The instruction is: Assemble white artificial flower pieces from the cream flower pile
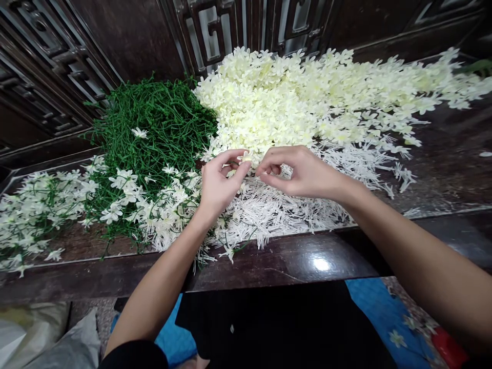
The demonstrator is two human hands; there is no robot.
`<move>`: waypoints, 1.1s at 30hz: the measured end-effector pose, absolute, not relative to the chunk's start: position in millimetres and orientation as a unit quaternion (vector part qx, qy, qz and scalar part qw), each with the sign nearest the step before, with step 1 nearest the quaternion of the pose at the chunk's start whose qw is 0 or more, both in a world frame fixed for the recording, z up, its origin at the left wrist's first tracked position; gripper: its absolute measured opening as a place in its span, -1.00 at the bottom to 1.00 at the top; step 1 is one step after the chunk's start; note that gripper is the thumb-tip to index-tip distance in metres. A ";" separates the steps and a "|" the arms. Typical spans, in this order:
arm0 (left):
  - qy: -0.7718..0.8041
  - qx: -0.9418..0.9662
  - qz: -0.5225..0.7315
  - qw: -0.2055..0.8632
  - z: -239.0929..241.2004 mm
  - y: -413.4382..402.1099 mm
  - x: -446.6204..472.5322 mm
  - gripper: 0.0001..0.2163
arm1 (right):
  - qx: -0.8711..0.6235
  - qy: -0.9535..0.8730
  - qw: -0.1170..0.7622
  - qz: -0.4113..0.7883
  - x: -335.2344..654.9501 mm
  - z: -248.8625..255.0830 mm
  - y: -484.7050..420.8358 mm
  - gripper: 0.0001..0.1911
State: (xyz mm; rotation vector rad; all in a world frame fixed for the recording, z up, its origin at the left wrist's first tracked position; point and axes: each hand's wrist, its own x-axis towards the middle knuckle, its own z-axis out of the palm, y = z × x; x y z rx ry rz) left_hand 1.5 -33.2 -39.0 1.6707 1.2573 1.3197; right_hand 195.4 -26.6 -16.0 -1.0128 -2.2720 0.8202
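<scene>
My left hand (225, 179) is closed, pinching a small pale artificial flower (246, 158) between thumb and fingers. Just to its right, my right hand (290, 171) is also closed, fingertips pressed together; whatever is in them is too small to make out. The hands nearly meet above a pile of thin white plastic pieces (284, 207). Behind them spreads a large heap of cream-yellow flower heads (269, 102). At the left rises a mound of green plastic stems (154, 123), with white flowers on green stems (123, 189) in front of it and further left.
Everything lies on a dark wooden bench (442, 159) with a raised glossy front edge (300, 261). A carved wooden backrest (215, 31) stands behind. Below are blue material (384, 312), a red object (448, 348) and pale bags (65, 338).
</scene>
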 end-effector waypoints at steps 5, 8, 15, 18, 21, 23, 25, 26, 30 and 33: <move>0.483 0.631 0.505 0.339 -39.2 -32.7 1.5 -0.85 | -0.382 -0.802 0.306 0.342 197.1 -15.2 -26.2 -0.82; 0.482 0.640 0.484 0.352 -35.8 -35.4 1.7 -0.84 | -0.386 -0.767 0.378 0.345 196.6 -12.9 -27.9 -0.77; 0.477 0.661 0.464 0.346 -36.1 -35.9 1.1 -0.85 | -0.412 -0.735 0.394 0.368 193.2 -9.2 -32.4 -0.79; 0.480 0.717 0.429 0.269 -37.3 -34.9 -0.7 -0.81 | -0.416 -0.734 0.397 0.361 194.0 -11.6 -31.5 -0.83; 0.474 0.792 0.350 0.158 -35.5 -37.6 -1.1 -0.71 | -0.422 -0.738 0.395 0.348 195.1 -13.0 -29.9 -0.86; 0.480 0.822 0.282 0.122 -33.0 -40.9 -0.7 -0.66 | -0.435 -0.741 0.389 0.333 195.2 -12.8 -29.2 -0.88; 0.489 0.836 0.218 0.117 -30.7 -44.0 -0.3 -0.63 | -0.445 -0.742 0.385 0.320 194.8 -12.7 -28.6 -0.90; 0.492 0.841 0.193 0.118 -30.0 -45.0 -0.4 -0.62 | -0.449 -0.743 0.383 0.316 194.5 -12.9 -28.3 -0.90; 0.499 0.847 0.147 0.112 -30.9 -44.7 -1.5 -0.64 | -0.456 -0.747 0.377 0.303 194.3 -15.9 -26.1 -0.87; 0.496 0.850 0.135 0.113 -33.8 -42.5 -2.2 -0.68 | -0.452 -0.754 0.371 0.299 195.4 -18.5 -24.6 -0.89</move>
